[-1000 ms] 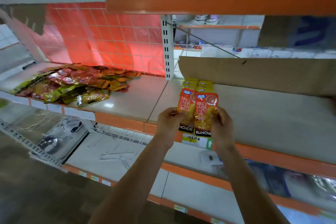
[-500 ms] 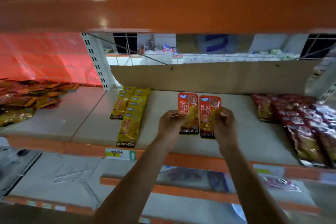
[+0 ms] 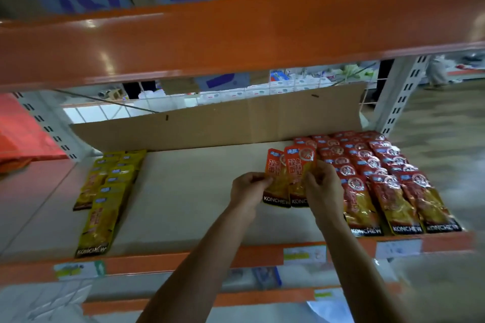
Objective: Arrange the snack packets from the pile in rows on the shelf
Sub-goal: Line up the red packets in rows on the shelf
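Note:
Two orange KONCHEW snack packets are held side by side over the beige shelf (image 3: 183, 199). My left hand (image 3: 248, 187) pinches the left packet (image 3: 274, 178) at its left edge. My right hand (image 3: 324, 186) grips the right packet (image 3: 298, 168) at its right edge, covering its lower right part. Just right of them lie rows of red packets (image 3: 380, 178), overlapping from the back to the front edge. Two rows of yellow packets (image 3: 107, 186) lie at the shelf's left end.
An orange beam (image 3: 236, 29) of the upper shelf hangs above. A brown cardboard sheet (image 3: 223, 123) stands along the back. The shelf's orange front rail (image 3: 170, 262) carries price labels. Grey uprights stand at both ends; a lower shelf shows below.
The view has swung right: the loose pile at the left is out of sight and the red rows now lie beside my hands. Both hands carried the two orange packets rightward.

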A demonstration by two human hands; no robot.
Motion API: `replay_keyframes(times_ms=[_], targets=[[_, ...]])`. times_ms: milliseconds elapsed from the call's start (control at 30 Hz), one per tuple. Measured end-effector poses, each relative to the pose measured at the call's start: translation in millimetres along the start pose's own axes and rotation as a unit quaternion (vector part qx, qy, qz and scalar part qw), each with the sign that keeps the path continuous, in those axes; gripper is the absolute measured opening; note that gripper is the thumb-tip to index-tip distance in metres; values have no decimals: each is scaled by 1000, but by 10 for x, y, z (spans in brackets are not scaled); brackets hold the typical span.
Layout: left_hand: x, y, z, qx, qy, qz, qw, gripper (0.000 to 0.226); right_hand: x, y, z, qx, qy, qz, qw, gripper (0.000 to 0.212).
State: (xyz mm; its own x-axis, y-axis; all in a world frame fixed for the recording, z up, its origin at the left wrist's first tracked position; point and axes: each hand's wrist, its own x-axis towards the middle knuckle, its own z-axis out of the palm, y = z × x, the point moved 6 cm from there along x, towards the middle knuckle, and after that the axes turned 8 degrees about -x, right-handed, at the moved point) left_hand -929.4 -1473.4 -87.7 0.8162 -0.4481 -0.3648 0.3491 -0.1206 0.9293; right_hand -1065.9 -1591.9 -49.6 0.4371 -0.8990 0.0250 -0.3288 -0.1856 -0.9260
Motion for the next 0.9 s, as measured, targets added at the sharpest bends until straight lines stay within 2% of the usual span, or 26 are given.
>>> replay_keyframes(times_ms=[233,567,767,900], targets=[[65,-42,513,4,-19,-21,1000,9,198,159,-398,-29,64,13,997,32],[281,-17,819,75,10,14,997,13,384,285,-609,-67,74,34,994,38],[309,71,892,175,20,57,983,16,470,301,-658,-67,71,30,995,40],[286,179,956,290,11,104,951,14,502,293,-665,-76,68,28,994,38]])
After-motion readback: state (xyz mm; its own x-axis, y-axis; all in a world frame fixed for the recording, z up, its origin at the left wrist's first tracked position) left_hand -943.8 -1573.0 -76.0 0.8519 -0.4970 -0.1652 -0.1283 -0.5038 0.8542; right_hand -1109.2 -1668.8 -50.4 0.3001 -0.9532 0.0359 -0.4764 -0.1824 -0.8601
